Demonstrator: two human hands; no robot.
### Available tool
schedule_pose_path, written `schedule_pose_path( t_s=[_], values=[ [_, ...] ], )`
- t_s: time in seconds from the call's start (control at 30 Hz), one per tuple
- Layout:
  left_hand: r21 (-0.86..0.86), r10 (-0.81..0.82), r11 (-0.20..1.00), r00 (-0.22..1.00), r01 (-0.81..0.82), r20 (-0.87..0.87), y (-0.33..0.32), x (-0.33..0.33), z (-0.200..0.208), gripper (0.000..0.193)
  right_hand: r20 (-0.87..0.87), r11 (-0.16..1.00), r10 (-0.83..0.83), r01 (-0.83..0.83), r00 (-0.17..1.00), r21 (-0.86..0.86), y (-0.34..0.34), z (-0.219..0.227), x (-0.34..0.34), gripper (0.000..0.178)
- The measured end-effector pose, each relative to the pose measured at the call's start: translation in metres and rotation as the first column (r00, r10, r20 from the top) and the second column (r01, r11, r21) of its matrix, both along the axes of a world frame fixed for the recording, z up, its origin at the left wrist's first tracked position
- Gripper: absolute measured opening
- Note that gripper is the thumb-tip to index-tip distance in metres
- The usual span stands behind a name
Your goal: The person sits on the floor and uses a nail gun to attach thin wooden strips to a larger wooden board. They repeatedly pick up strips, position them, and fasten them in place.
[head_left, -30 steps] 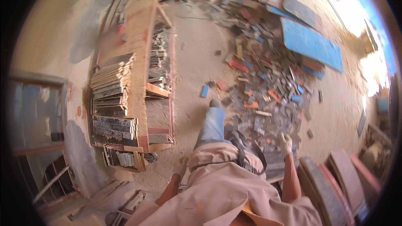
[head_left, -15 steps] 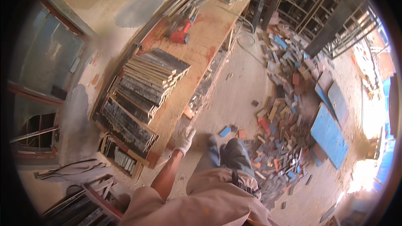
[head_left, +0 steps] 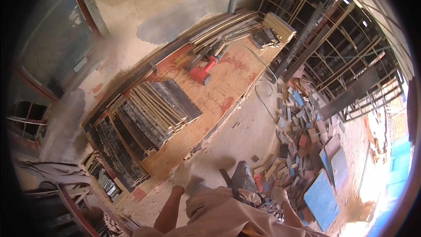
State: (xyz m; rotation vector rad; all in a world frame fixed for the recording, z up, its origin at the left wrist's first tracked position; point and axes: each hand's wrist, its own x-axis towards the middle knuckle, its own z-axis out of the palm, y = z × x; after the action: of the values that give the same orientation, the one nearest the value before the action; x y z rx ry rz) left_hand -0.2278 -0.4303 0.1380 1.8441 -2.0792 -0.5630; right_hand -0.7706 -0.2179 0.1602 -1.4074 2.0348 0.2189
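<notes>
My left hand (head_left: 181, 176), in a pale glove, hangs near the front edge of the workbench (head_left: 175, 158), smeared by motion and blending with the floor. My right hand (head_left: 279, 195), also in a pale glove, hangs low by the heap of wood offcuts (head_left: 302, 149); its fingers are too small and blurred to make out. Nothing shows in either hand. On the bench, a stack of wood strips (head_left: 155, 109) lies near my left side. Farther along the bench rests a red power tool (head_left: 202, 73).
More long strips (head_left: 223, 28) lie along the wall side of the bench. A cable (head_left: 258, 92) loops down from it to the floor. Blue panels (head_left: 322, 202) lean on the offcuts at the right. Metal scaffolding (head_left: 346, 74) stands at the back right.
The view has swung, so the bench's far end and the scaffolding show more. My left hand has dropped lower and left in view. My right hand has come into view.
</notes>
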Motion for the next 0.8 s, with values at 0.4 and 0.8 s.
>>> schedule_pose_path(
  t_s=[0.4,0.8],
  values=[
    [0.211,0.425,0.884,0.905,-0.416,0.006,-0.265,-0.234,-0.082,0.084,0.278,0.958,0.112,-0.03,0.954,-0.284,-0.479,0.093,-0.063,0.034],
    [0.319,0.529,0.746,0.811,-0.585,0.249,-0.296,-0.306,-0.118,0.07,-0.521,0.037,0.844,-0.983,0.126,-0.178,-0.859,-0.016,0.122,0.066]
  ],
)
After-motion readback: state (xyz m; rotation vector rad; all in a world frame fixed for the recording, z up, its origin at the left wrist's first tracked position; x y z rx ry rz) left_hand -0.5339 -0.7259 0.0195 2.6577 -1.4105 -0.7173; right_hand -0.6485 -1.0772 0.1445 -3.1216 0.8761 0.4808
